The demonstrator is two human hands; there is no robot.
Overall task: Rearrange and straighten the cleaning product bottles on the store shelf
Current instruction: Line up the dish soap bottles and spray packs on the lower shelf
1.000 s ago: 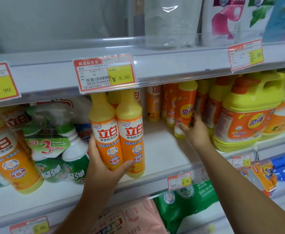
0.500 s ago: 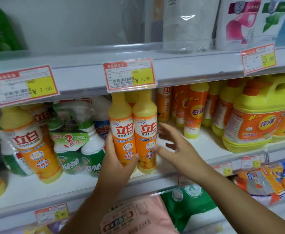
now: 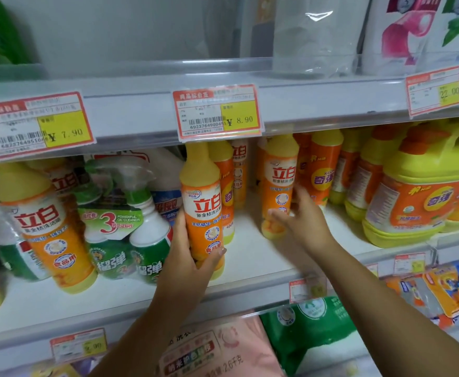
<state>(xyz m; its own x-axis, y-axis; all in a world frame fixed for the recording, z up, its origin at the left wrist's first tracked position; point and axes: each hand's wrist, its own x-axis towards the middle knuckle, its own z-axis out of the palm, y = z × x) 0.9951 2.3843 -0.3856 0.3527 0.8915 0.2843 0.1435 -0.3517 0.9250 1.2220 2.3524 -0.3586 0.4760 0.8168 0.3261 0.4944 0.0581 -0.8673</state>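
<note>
Fingers (image 3: pixel 179 227) of the left hand (image 3: pixel 189 263): wrapped round the lower body of a tall orange plastic detergent bottle with yellow neck (image 3: pixel 201 210), thumb across its front near the base; bottle upright at the front of the white store shelf (image 3: pixel 253 257). Fingers (image 3: pixel 299 194) of the right hand (image 3: pixel 301 216): partly spread, curled against the right side of a second orange plastic bottle with yellow neck (image 3: pixel 278 186), thumb lying over its lower front; whether this is a full grip cannot be told. Second bottle stands upright, further back and to the right, apart from the first.

Head view, other stock: behind the first bottle, an orange bottle with yellow-green base (image 3: pixel 227 194). Left: green-and-white trigger spray bottles in clear wrap (image 3: pixel 130 227); a leaning orange bottle with yellow cap (image 3: pixel 43 227). Right: row of orange bottles (image 3: pixel 323 170); large yellow-and-orange handled jug (image 3: pixel 418 194). Shelf edge above: red-and-yellow price tag marked 8.90 (image 3: pixel 217 112).
</note>
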